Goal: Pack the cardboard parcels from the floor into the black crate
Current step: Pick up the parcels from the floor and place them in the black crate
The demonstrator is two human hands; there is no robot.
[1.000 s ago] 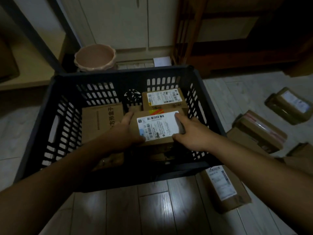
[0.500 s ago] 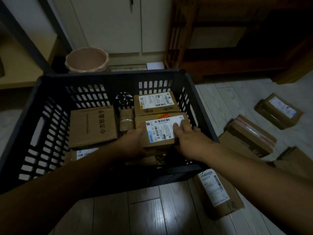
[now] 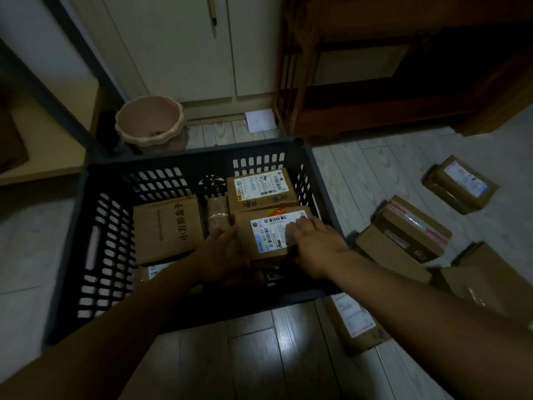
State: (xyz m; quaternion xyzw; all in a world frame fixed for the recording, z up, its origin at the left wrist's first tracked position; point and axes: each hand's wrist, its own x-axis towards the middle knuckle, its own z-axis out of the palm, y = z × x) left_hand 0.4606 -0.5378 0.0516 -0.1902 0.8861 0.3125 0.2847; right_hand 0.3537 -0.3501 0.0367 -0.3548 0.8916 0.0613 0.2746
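Labelled parcel [image 3: 268, 235] lies right-front in black crate [image 3: 202, 153], butted against rear parcel [image 3: 259, 189]; left hand [image 3: 222, 252] curls round its left edge, right hand [image 3: 317, 243] rests flat-fingered on top, probably seating it level; floor parcels [image 3: 409, 232] wait at right.

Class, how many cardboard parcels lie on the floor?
5 parcels: one far right, two overlapping right of the crate, one at the right edge, one by its front corner. More may be hidden.

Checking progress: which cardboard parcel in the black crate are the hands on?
The brown cardboard parcel with the orange sticker, by the black crate's right wall; left hand and right hand touch it.
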